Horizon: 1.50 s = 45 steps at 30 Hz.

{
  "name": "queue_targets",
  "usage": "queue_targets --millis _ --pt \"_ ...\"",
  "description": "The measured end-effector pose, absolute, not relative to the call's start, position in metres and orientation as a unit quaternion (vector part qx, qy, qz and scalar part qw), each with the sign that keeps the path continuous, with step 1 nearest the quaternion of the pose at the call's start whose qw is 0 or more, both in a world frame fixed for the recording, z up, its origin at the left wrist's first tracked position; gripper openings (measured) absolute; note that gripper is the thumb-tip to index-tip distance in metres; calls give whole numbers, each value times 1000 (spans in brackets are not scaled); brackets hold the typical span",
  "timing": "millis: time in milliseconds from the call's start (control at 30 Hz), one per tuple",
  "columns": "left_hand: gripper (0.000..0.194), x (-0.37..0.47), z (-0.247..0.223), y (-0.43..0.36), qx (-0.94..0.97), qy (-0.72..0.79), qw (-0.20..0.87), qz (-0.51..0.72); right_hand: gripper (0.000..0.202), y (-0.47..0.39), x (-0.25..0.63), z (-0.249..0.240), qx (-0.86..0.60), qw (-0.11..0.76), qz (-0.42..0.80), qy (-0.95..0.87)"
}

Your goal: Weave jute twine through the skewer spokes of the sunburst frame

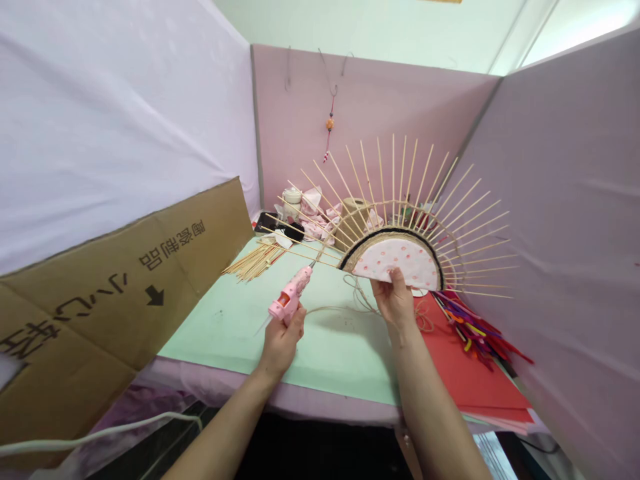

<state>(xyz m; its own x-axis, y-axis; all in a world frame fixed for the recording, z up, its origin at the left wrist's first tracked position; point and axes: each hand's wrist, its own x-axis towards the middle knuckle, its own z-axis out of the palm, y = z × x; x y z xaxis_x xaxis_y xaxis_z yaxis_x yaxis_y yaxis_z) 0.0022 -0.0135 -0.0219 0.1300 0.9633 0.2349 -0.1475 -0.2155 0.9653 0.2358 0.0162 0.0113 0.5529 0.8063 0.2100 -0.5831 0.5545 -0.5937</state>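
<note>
My left hand (283, 343) is wrapped round the handle of a pink glue gun (293, 293), its nozzle pointing up toward the left end of a fan-shaped piece. That half-round piece (395, 257) is covered in white cloth with pink spots and edged with twine and a black band. Thin wooden sticks (393, 170) radiate from its curved edge, with twine running across them in an arc. My right hand (397, 303) grips the straight lower edge, thumb on the cloth. Loose twine (363, 297) trails down to the table. Whether the nozzle touches the twine, I cannot tell.
A pile of loose sticks (255, 260) lies at the back left of the green tabletop (225, 340). Red sheets (460, 363) and colourful pipe cleaners (475, 327) are at right. A twine spool (345, 233) stands behind the fan. Cardboard (165, 273) walls the left side.
</note>
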Motion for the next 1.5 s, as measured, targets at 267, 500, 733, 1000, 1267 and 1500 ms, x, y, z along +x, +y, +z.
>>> queue_targets --millis 267,500,733,1000,1267,1500 --pt "31 1 -21 -14 564 380 498 539 40 15 235 12 -236 849 410 -235" --pt "33 1 -23 -13 565 388 497 532 41 15 235 11 -243 850 406 -233" --pt "33 1 -22 -14 555 387 501 540 42 14 235 11 -243 847 413 -232" --pt "39 -26 -22 -12 515 482 429 564 44 13 233 14 -241 853 407 -221" --pt "41 -112 -9 10 668 673 78 308 35 16 234 10 -250 856 394 -221" --pt "52 -145 -18 10 648 754 -34 107 45 17 233 10 -237 855 405 -221"
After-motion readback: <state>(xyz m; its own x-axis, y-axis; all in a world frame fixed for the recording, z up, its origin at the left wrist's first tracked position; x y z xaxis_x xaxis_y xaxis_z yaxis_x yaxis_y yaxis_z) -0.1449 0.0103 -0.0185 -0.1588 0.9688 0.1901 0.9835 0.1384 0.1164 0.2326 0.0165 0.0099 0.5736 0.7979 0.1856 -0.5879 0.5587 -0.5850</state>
